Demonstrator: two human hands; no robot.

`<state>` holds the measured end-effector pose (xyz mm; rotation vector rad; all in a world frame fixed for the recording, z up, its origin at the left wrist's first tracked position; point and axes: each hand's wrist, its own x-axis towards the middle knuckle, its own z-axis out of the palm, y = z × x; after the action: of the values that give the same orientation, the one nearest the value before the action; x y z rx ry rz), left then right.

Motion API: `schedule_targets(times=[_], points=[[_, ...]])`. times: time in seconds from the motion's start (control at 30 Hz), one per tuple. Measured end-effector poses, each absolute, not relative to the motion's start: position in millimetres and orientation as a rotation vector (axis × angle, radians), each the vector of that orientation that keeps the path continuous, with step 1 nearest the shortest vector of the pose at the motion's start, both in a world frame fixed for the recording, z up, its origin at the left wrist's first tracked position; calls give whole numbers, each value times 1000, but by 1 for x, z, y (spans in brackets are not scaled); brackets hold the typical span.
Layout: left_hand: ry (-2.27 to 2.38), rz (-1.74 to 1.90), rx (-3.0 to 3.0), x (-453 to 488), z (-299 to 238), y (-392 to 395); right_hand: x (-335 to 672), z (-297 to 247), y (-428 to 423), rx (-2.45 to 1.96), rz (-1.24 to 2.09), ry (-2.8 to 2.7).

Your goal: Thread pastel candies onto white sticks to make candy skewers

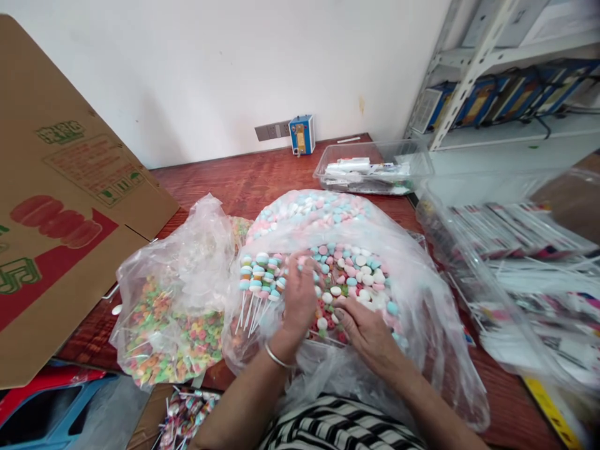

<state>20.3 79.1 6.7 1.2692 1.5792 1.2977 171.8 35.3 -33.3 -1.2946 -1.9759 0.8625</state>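
A large clear plastic bag [422, 300] lies open in front of me, full of pink, white and blue candies [360, 269]. Red and green ring candies are mixed among them near my hands. My left hand [300, 290], with a bangle at the wrist, is over the candies beside a row of finished candy lollipops [257, 275] on white sticks; its fingers are blurred. Close by on the right, my right hand [368, 331] has its thumb and fingers bent together low over the candies. Whatever it pinches is too hidden to name.
Left of the candies lies another clear bag [173, 331] of colourful ring candies, beside a tall cardboard box [70, 206]. A clear tub [375, 165] stands behind, and a larger clear bin [515, 275] of packets is on the right. Wrapped lollipops [187, 412] sit below the table edge.
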Motion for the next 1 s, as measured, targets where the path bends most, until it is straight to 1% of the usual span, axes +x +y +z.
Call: schedule_targets(times=[0.07, 0.13, 0.17, 0.23, 0.3, 0.33, 0.4, 0.53, 0.63, 0.7, 0.87, 0.93, 1.0], points=[[1668, 1413, 1446, -21, 24, 89, 180, -24, 33, -1326, 828, -2005], [1965, 1490, 1724, -60, 34, 98, 185, -22, 29, -1382, 796, -2118], [2126, 1418, 1864, -76, 35, 101, 185, -23, 26, -1417, 785, -2209], [2355, 1058, 2046, -98, 29, 104, 180, -28, 18, -1481, 768, -2388], [2441, 713, 2159, -106, 17, 103, 169, -35, 9, -1570, 730, -2486], [2450, 636, 2190, -107, 11, 102, 162, -39, 5, -1620, 702, -2498], [2447, 708, 2221, -104, 4, 99, 151, -45, -1, -1715, 641, -2492], [2289, 1213, 2232, -95, 10, 83, 144, -49, -4, -1760, 559, -2480], [2039, 1404, 2129, -85, 18, 60, 150, -47, -4, -1742, 520, -2439], [1878, 1351, 1975, -77, 17, 43, 155, -45, -6, -1739, 481, -2371], [1374, 938, 1448, -53, -2, 8, 156, -45, -17, -1567, 306, -2149], [1240, 923, 1253, -43, -9, 2, 153, -46, -22, -1502, 248, -2123], [1212, 985, 1148, -36, -13, -2, 150, -46, -25, -1459, 212, -2104]])
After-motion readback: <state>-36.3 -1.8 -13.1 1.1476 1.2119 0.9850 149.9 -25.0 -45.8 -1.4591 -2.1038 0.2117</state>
